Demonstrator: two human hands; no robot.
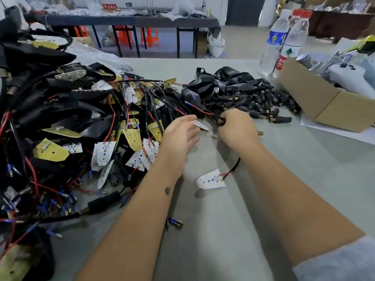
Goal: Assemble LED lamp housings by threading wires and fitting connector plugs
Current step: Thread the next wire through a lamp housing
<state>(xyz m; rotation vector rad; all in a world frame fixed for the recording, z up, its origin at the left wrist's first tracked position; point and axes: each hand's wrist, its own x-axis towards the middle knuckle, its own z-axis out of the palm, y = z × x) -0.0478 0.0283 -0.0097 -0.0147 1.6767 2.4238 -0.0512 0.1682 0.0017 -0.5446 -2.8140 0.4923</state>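
Most of the work looks undone, judging by the big tangle of wired boards [113, 122] on the left and the heap of loose black connector plugs [261, 98] beyond the hands. The right hand [236, 126] pinches a looped black wire [220, 121], while the left hand [180, 134] hovers with fingers spread. One white, wedge-shaped LED board [211, 179] (dotted with yellow chips, on red and black leads) lies flat on the matte grey table [284, 179] between the forearms.

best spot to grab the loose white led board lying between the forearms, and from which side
Pinch the white LED board across its wider end, where the red wires join, coming from above and the right. It lies flat, LEDs up, so probably lift an edge first. Avoid tugging the black cable.
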